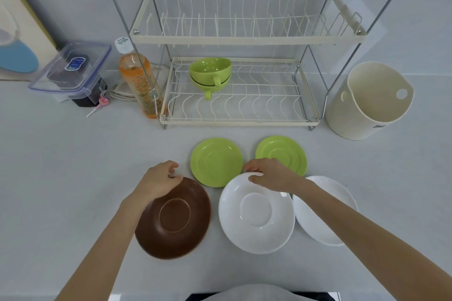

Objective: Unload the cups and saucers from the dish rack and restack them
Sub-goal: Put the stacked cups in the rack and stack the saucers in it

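left hand (160, 179) curled on far rim of brown saucer (173, 219), fingers pinching its edge. right hand (270, 175) pinching far rim of middle white saucer (256, 212). second white saucer (326, 210) just right, two green saucers (216, 161) (281, 153) behind, all on worktop (73, 190). two stacked green cups (210, 73) on lower tier of dish rack (234, 39).
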A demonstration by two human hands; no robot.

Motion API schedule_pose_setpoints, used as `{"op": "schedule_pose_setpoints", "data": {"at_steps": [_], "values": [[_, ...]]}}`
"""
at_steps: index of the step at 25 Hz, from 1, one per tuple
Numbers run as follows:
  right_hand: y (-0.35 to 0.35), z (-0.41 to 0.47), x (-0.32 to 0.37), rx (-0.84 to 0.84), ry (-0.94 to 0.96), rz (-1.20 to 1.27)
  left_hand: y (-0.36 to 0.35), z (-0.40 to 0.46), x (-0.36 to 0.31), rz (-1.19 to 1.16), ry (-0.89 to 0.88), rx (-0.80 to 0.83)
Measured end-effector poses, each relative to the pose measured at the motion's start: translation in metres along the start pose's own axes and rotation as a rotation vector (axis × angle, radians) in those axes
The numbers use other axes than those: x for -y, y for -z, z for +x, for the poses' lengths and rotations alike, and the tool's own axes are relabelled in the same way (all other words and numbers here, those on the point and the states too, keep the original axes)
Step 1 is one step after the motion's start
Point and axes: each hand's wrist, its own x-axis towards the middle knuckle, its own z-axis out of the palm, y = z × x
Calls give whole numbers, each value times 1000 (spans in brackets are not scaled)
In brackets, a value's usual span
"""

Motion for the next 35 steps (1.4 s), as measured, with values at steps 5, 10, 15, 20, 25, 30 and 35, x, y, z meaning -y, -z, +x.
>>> {"op": "schedule_pose_setpoints", "data": {"at_steps": [5, 10, 15, 20, 25, 30, 35], "values": [[-9, 3, -4, -79, 4, 4, -5, -6, 22, 61, 24, 1], [-9, 8, -3, -129, -33, -13, -2, -10, 29, 47, 78, -56], [-7, 3, -10, -218, -149, -9, 9, -29, 47, -389, 171, 11], [-7, -8, -16, -280, -221, -8, 17, -46, 55, -649, 246, -10], [-10, -17, -24, -316, -255, 24, 11, -52, 31, -761, 193, 21], [-13, -29, -32, -328, -268, 112, -21, -56, -2, -785, 133, 79], [-19, -40, -34, -361, -246, 142, -57, -62, -18, -828, 134, 55]]}}
